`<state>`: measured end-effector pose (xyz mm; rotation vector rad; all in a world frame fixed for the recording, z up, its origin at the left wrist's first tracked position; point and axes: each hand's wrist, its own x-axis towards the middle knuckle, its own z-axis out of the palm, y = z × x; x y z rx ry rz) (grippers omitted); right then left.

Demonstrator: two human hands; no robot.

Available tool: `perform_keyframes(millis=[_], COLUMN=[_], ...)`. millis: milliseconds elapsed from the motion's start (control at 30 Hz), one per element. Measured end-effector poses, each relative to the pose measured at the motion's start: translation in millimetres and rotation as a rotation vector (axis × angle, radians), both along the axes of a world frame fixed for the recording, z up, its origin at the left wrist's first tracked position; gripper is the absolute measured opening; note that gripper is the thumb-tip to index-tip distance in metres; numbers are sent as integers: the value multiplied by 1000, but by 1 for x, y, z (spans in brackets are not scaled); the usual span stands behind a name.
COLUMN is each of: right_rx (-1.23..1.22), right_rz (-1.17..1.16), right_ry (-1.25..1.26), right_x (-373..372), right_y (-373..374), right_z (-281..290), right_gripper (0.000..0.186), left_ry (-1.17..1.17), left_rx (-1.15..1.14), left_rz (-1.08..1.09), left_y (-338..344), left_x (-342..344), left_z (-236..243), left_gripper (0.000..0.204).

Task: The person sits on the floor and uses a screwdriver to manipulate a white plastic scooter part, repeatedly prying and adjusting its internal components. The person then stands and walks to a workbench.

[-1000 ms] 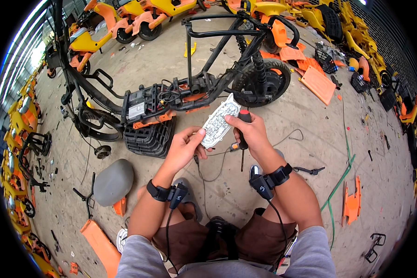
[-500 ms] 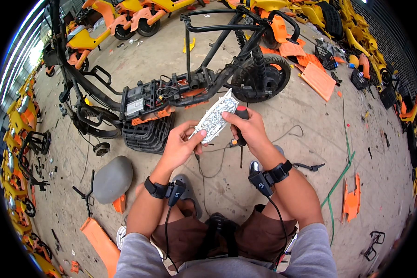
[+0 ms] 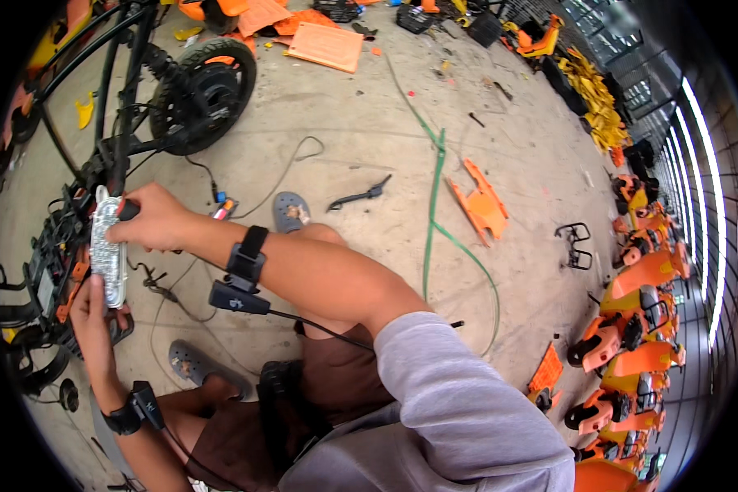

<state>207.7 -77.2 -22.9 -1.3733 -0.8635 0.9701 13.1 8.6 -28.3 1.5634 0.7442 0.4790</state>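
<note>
A clear, white-rimmed scooter light unit [image 3: 109, 254] is held between both hands at the left of the view. My left hand [image 3: 94, 324] grips its lower end, thumb on the clear face. My right hand [image 3: 157, 220] pinches its upper part. That same hand also keeps a screwdriver [image 3: 128, 210] against the palm; only the end of its black and red handle shows. Just beyond the light stands the stripped black scooter frame [image 3: 111, 90] with its wheel [image 3: 209, 94].
A black cable [image 3: 283, 176] trails over the concrete floor near my shoes. Rightward lie a black bracket [image 3: 362, 193], a green strap [image 3: 436, 197] and an orange panel [image 3: 481, 203]. Orange and yellow scooters [image 3: 631, 328] line the right side; a flat orange panel [image 3: 326, 47] lies at the back.
The view has swung to the right, so the frame and both hands now appear farther left. The light unit stays in both hands and the screwdriver in my right.
</note>
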Motion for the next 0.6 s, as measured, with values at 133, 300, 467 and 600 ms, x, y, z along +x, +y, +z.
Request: perform_keyframes(millis=[133,300,467,600], right_rx=[-57,47,-86,-95], right_rz=[-2,-19,-46,33], right_ry=[-21,-266,-127,-193], right_x=[3,-16,-20,-8], right_y=[2,10,0,-2], right_z=[-12,-11,2,-18], right_gripper=[38,36,28,23], left_ry=[55,33,63,37], left_rx=[8,32,2,27], left_rz=[-98,-101,-89,-192], left_y=[4,15,12,15], left_x=[-5,-23,-16,-15], left_z=[4,1,0,-5], left_gripper=[28,25,32,31])
